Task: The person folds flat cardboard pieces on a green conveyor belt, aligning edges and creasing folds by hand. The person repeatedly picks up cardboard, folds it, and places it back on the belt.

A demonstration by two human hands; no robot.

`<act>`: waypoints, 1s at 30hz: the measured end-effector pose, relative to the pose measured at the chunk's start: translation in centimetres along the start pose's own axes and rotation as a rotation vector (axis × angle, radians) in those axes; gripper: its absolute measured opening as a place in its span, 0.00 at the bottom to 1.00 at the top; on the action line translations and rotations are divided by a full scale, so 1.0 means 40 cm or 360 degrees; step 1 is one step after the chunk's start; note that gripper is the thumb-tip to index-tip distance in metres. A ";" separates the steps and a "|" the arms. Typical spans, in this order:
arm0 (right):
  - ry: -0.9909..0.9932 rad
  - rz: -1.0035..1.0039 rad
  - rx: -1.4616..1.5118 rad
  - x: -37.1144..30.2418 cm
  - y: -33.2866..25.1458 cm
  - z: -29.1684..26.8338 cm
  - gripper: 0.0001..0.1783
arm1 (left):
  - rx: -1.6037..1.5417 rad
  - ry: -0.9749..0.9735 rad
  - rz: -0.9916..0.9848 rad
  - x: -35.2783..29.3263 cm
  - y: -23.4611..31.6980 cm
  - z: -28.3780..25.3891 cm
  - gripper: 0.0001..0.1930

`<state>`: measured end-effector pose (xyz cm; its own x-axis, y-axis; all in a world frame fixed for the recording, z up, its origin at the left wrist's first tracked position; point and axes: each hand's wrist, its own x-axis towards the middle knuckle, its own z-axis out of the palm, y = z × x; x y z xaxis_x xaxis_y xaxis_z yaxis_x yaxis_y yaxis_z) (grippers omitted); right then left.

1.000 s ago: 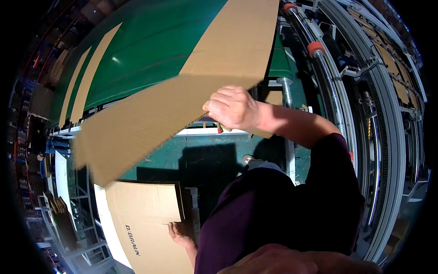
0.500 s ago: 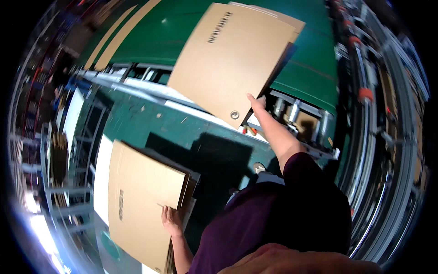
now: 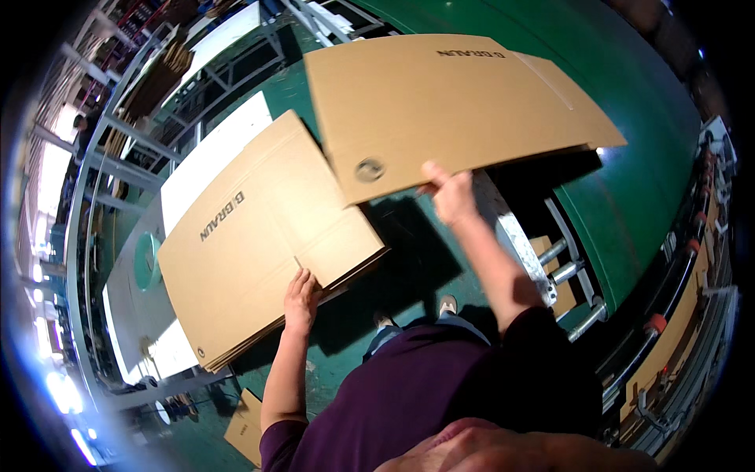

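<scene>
My right hand (image 3: 454, 194) grips the near edge of a flat, folded cardboard box (image 3: 448, 110), thumb on top and the other fingers underneath. This box is brown, with dark print and a round mark near one corner. Its far part lies over the green conveyor belt, and its left end reaches the upper corner of a stack of flat cardboard boxes (image 3: 259, 244). On that stack's near edge, beside a slit in the top sheet, my left hand (image 3: 301, 299) rests with its fingers laid out; its thumb is hidden.
The stack lies on a white table (image 3: 228, 145) at the left, with a round green patch on it. The green conveyor belt (image 3: 637, 212) runs along the right, with metal rollers (image 3: 566, 272) at its near end. Another cardboard piece (image 3: 245, 425) is low at the left.
My view has turned toward the stack. The box in my right hand has swung left from over the belt, up to the stack. My left hand stays at the stack's edge.
</scene>
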<state>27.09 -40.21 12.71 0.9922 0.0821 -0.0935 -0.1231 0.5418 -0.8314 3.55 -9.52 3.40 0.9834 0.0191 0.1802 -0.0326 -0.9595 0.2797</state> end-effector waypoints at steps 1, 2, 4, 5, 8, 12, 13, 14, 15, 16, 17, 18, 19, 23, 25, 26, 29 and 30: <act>-0.0056 0.0037 -0.0001 -0.074 0.039 0.091 0.14 | -0.0011 0.0034 -0.0003 -0.001 -0.001 0.004 0.22; -0.0191 -0.0169 -0.0307 -0.136 0.130 0.144 0.16 | -0.0024 0.0063 0.0008 0.002 -0.002 0.006 0.21; -0.0838 0.0017 -0.0299 -0.286 0.247 0.222 0.22 | -0.0087 0.0039 -0.0007 -0.007 -0.024 0.020 0.18; -0.1147 0.0005 -0.0362 -0.350 0.315 0.241 0.26 | -0.0121 -0.0003 -0.0019 -0.003 -0.026 0.025 0.18; -0.1140 0.0980 0.0712 -0.453 0.338 0.236 0.30 | -0.0328 0.0063 -0.0149 -0.003 -0.025 0.035 0.20; -0.0355 0.0855 0.0562 -0.416 0.454 0.117 0.26 | -0.0499 0.0213 -0.0316 -0.010 -0.016 0.059 0.22; -0.0459 0.0836 0.0500 -0.417 0.468 0.117 0.25 | -0.0451 0.0248 -0.0344 -0.026 -0.023 0.098 0.21; -0.0558 0.0820 0.0441 -0.418 0.472 0.133 0.23 | -0.0407 0.0281 -0.0368 -0.039 -0.031 0.137 0.21; -0.0552 0.0789 0.0370 -0.427 0.458 0.182 0.20 | -0.0353 0.0309 -0.0384 -0.044 -0.034 0.144 0.20; -0.0544 0.0792 0.0334 -0.435 0.472 0.212 0.20 | -0.0451 0.0133 -0.0424 -0.055 -0.041 0.146 0.18; -0.0529 0.0789 0.0303 -0.441 0.485 0.233 0.20 | -0.0502 0.0029 -0.0452 -0.058 -0.023 0.109 0.15; -0.0512 0.0777 0.0272 -0.446 0.499 0.254 0.20 | -0.0555 -0.0072 -0.0471 -0.060 -0.006 0.069 0.13; -0.0496 0.0785 0.0234 -0.451 0.514 0.275 0.19 | -0.0571 -0.0219 -0.0548 -0.065 -0.003 0.045 0.12; -0.0594 0.1349 0.0214 -0.440 0.582 0.304 0.17 | -0.0260 -0.0521 -0.0360 -0.115 -0.019 0.015 0.10; -0.0922 0.1660 0.0220 -0.432 0.557 0.300 0.18 | -0.0562 -0.0193 -0.0196 -0.180 -0.034 0.017 0.12; -0.1124 0.1726 0.0254 -0.427 0.537 0.295 0.20 | -0.0449 -0.0167 -0.0008 -0.187 -0.024 -0.007 0.12; -0.1388 0.1946 0.0061 -0.359 0.451 0.178 0.21 | -0.0510 -0.0771 0.0030 -0.207 0.003 -0.094 0.14; -0.1314 0.1875 -0.0070 -0.325 0.399 0.124 0.20 | -0.0608 -0.0518 0.0028 -0.188 0.019 -0.111 0.15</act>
<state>12.14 -28.50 3.35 0.0197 0.9163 -0.3999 -0.8336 -0.2057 -0.5126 -4.66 -9.16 6.45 0.9848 -0.1429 -0.0984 -0.0527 -0.7865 0.6154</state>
